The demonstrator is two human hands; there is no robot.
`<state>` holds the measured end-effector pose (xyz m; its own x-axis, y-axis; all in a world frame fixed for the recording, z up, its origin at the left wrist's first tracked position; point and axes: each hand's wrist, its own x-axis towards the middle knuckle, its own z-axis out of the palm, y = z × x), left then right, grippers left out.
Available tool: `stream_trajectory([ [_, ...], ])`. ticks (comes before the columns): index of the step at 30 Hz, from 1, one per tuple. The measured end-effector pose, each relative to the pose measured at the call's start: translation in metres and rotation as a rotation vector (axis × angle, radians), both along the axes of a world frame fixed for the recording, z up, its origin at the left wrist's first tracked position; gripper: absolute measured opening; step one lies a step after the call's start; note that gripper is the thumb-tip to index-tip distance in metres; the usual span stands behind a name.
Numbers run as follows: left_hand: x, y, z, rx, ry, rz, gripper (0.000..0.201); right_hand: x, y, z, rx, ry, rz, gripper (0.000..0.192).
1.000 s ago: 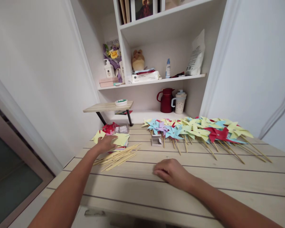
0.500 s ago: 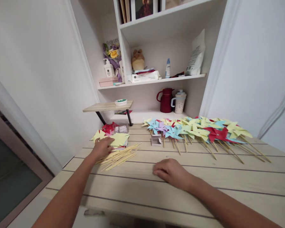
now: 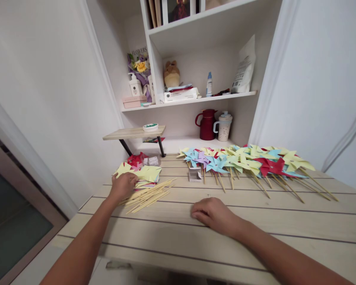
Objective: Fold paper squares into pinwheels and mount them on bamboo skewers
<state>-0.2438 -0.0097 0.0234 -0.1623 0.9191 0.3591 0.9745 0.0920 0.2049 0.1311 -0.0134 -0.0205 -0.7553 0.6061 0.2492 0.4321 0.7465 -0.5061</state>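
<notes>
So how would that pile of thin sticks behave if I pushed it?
The sticks look straight and slender, so each is probably stiff yet light. Lying loose and overlapping, they'd likely slide or roll apart rather than move together.

Your left hand (image 3: pixel 124 186) is at the coloured paper pile (image 3: pixel 150 173); a low slide toward your right meets the wooden sticks (image 3: pixel 150 196). Behind the pile, a plastic container (image 3: pixel 151 160) and the black-legged stand (image 3: pixel 121 133) restrict your reach. Between the sticks and your right hand (image 3: pixel 212 211), the table (image 3: pixel 166 233) gives you a low lane, bounded at its far end by a small box (image 3: pixel 195 178). Right of that, the pinwheels (image 3: pixel 246 163) obstruct, their stems projecting toward you. Passage also exists between your forearms.
</notes>
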Motion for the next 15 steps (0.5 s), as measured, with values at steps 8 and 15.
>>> stream_trajectory([
  [8, 0.019, -0.013, 0.013, 0.354, -0.146, 0.184, 0.032, -0.003, 0.003, -0.002, -0.303, 0.344, -0.136, 0.027],
  [15, 0.129, -0.027, 0.008, 0.785, -0.027, -0.282, 0.02, -0.007, 0.008, 0.007, -1.051, 0.863, -0.07, 0.055],
])
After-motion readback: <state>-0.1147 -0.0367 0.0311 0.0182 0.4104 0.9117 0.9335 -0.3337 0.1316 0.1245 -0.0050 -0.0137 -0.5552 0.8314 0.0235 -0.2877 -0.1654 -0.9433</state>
